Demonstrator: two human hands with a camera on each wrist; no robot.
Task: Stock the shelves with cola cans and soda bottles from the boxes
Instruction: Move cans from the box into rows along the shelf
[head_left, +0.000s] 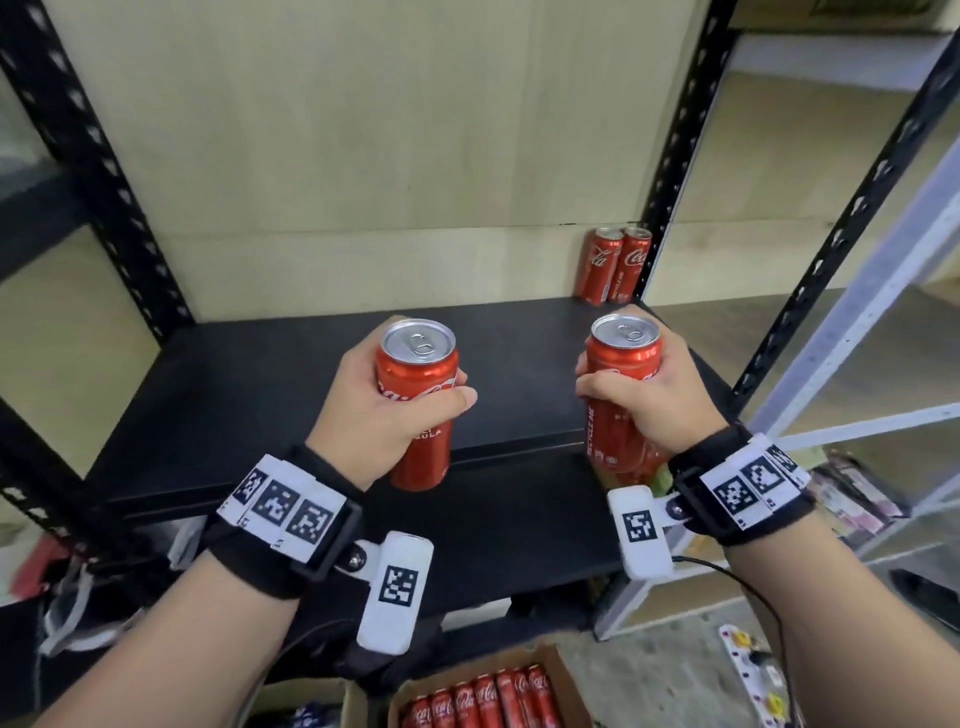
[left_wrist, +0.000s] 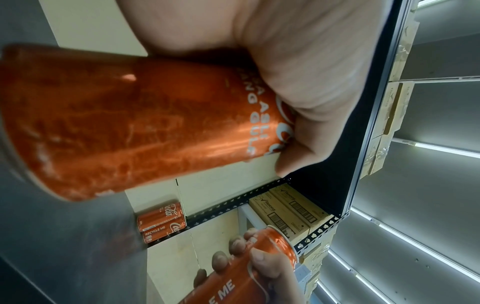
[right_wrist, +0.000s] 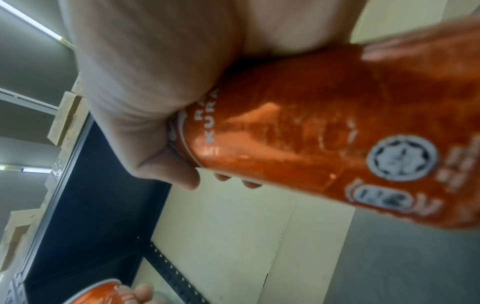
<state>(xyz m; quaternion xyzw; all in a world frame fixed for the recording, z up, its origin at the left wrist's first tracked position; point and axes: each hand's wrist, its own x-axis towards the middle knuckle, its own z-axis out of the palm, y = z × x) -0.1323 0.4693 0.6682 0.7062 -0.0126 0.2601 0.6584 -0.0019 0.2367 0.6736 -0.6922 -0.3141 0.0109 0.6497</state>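
My left hand (head_left: 374, 410) grips an upright red cola can (head_left: 418, 400) above the front edge of the black shelf (head_left: 249, 395). In the left wrist view that left-hand can (left_wrist: 135, 127) fills the frame under my palm. My right hand (head_left: 649, 395) holds a second red cola can (head_left: 621, 384) upright to the right, also over the shelf's front; up close the right-hand can (right_wrist: 324, 139) shows its printed side. Two cola cans (head_left: 615, 265) stand together at the shelf's back right corner. An open cardboard box (head_left: 488, 696) below holds several more cans.
Black perforated uprights (head_left: 675, 156) frame the shelf, with a beige back panel (head_left: 363, 156) behind. A white rack (head_left: 883, 322) with packaged goods stands to the right. Another box (head_left: 306, 706) and a white bag (head_left: 67, 613) sit on the floor at lower left.
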